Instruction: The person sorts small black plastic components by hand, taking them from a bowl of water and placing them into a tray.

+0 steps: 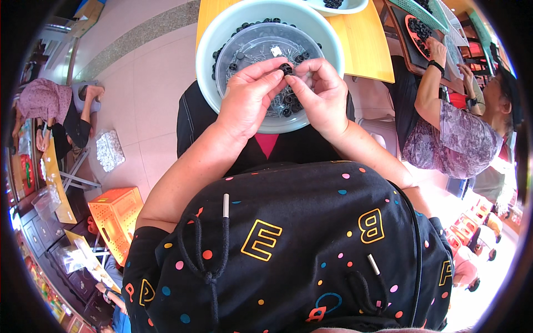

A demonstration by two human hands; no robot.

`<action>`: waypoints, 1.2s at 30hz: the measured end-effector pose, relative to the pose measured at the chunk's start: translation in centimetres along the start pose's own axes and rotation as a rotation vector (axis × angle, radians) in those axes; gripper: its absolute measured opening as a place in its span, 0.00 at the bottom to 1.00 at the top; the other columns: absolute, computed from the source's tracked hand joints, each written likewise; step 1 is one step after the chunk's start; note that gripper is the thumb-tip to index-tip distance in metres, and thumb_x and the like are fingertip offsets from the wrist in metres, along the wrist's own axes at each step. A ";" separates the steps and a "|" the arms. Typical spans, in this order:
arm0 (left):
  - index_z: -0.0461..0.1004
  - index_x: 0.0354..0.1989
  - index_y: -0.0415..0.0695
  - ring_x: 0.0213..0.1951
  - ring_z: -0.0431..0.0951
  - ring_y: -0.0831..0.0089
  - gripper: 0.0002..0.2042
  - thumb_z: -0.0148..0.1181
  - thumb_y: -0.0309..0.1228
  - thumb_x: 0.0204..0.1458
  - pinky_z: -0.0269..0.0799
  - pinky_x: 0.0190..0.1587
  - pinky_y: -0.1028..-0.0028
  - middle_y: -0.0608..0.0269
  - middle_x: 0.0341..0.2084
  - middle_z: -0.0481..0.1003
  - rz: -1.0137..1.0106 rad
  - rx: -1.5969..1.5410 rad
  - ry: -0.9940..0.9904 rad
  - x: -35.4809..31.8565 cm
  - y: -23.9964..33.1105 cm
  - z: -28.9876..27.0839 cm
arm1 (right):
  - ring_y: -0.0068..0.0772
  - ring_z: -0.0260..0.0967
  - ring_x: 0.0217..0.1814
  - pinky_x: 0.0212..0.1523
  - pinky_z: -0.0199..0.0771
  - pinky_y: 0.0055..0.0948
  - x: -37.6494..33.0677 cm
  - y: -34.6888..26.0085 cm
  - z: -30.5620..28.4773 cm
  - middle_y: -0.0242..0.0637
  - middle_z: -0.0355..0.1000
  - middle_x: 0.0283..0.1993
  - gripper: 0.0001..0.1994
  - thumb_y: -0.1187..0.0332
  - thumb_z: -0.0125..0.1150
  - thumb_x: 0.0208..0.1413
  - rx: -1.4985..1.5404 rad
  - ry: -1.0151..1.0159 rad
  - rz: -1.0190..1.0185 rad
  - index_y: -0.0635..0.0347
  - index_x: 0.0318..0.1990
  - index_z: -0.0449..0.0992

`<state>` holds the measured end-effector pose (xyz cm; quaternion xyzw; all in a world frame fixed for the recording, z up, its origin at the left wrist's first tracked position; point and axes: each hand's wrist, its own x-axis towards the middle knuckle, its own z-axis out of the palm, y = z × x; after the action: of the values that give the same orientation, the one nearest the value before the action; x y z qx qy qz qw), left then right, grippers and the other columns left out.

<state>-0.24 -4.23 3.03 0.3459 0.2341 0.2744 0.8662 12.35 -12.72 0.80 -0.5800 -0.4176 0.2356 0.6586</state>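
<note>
1. The left hand (249, 94) and right hand (319, 91) both pinch one small black ring (286, 69) over the pale basin (333, 41).
2. It looks light, stiff and easily dropped; fingertips should grip its outer rim.

Small black ring (286, 69) pinched between fingertips above the basin (333, 44).

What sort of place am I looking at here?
Probably a small hand-assembly workshop. Both hands pinch a small black part over a basin of such parts, and a co-worker sorts similar parts on a tray nearby.
</note>
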 end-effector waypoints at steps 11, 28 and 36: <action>0.71 0.49 0.34 0.47 0.73 0.69 0.13 0.52 0.22 0.56 0.68 0.55 0.70 0.54 0.44 0.73 0.000 0.051 0.008 -0.2 -0.4 -0.3 | 0.18 0.67 0.23 0.23 0.67 0.18 0.1 -1.9 0.4 0.33 0.70 0.27 0.07 0.77 0.64 0.44 -0.349 0.032 -0.172 0.62 0.33 0.76; 0.71 0.49 0.33 0.47 0.74 0.70 0.13 0.52 0.22 0.56 0.69 0.55 0.72 0.53 0.43 0.74 -0.028 -0.032 0.050 0.3 -0.5 -1.0 | 0.14 0.64 0.21 0.21 0.65 0.16 0.2 -2.1 0.7 0.32 0.70 0.26 0.06 0.78 0.63 0.44 -0.330 0.037 -0.105 0.63 0.33 0.77; 0.71 0.49 0.33 0.47 0.73 0.69 0.13 0.52 0.22 0.56 0.68 0.56 0.70 0.52 0.44 0.73 -0.012 0.004 0.021 0.1 -0.7 -0.8 | 0.15 0.63 0.21 0.22 0.65 0.16 0.2 -1.8 0.5 0.31 0.70 0.27 0.07 0.78 0.64 0.44 -0.326 0.031 -0.094 0.63 0.33 0.77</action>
<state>-0.43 -4.23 2.01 0.3433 0.2460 0.2722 0.8646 11.68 -12.66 2.61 -0.6626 -0.4669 0.1248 0.5722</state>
